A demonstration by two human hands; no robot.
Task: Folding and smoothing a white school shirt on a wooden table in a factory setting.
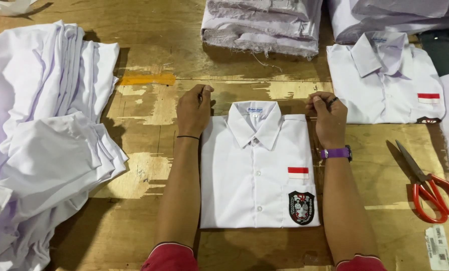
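Centrally, a folded white button-up school shirt [257, 175] with a red-and-white chest patch and black crest lies flat on the worn wooden table [144, 115], between the person's forearms. Left hand [194, 110] pinches the shirt's far left shoulder corner, fingers closed on fabric. Right hand [327, 118], purple watch at wrist, grips the far right corner likewise. Red-handled scissors [428, 185] lie right; a loose pile of white shirts [43, 130] sits left.

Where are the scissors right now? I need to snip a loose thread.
The scissors with red handles lie on the wooden table at the right edge of the head view, right of the right hand, below the second folded shirt.
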